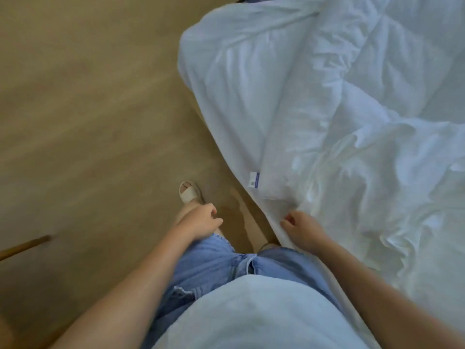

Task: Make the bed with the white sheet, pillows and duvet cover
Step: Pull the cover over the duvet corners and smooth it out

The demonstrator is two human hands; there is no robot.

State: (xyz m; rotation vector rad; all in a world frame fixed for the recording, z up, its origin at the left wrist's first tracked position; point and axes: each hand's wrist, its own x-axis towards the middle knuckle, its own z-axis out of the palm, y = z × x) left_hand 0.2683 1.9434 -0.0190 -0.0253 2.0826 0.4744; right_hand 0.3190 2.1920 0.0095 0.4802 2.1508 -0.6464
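Along the bed's near edge the rumpled white duvet (352, 122) lies heaped, the right hand (303, 231) loosely curled beside its hem, the left hand (201, 221) curled on nothing over the floor (88, 109).

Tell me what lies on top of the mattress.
A crumpled white duvet covers the mattress top; a small label shows at its edge. Any sheet or pillows beneath are hidden.

Bare forearms, pale blue top (251, 313), frayed light-blue denim shorts (208, 263), cream open-toe sandal (189, 192)
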